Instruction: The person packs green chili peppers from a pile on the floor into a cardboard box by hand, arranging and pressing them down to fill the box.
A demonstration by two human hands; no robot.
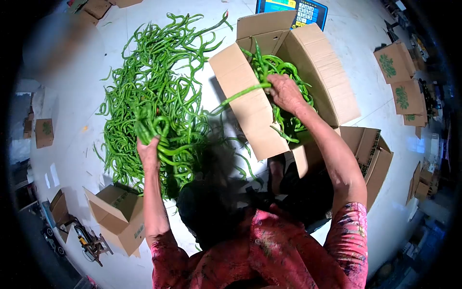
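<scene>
My left hand (148, 152) is clamping fingers on curved, slender green peppers (169, 151); my right hand (288, 95) is gripping 1 long green pepper (245, 93) over an open brown cardboard box (329, 72).

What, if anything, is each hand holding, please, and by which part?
The left hand holds a pepper bunch by its near side; the right hand, apparently, a long pepper by one end.

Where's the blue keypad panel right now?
Head view: the blue keypad panel is at the top edge, right of centre, just beyond the open box the right hand is in.
</scene>
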